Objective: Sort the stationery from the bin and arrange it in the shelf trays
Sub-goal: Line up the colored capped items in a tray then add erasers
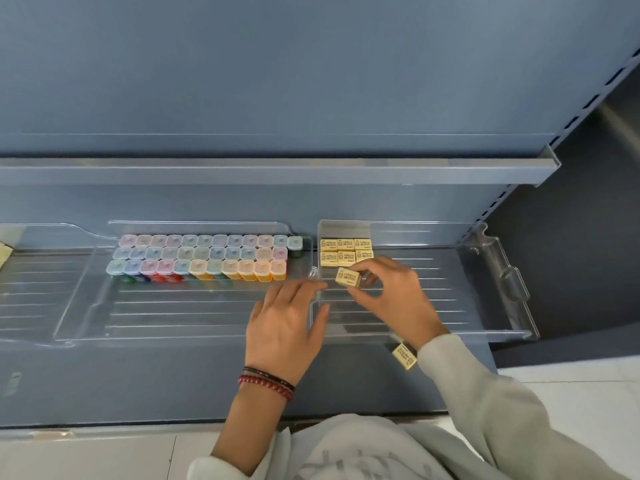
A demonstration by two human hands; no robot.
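One blue-grey metal shelf [207,375], with stationery laid out in trays.
The left clear ribbed plastic tray [86,306] holds three rows of small pastel-capped boxes [204,258] at its back. The left hand [287,327] lies flat, fingers straight, where the trays meet. In the right clear ribbed plastic tray [485,306], the right hand [394,296] pinches a yellow printed eraser [347,277] just in front of the packed yellow erasers [346,251] in the far left corner. A loose yellow eraser [404,356] lies by the right wrist.

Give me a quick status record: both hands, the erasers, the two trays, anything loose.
right hand: pinches one yellow eraser over the right tray
left hand: open, at the rim between the trays
placed erasers: rows in the right tray's back left corner
loose eraser: outside the tray, by the right wrist
left tray: three rows of small coloured cases
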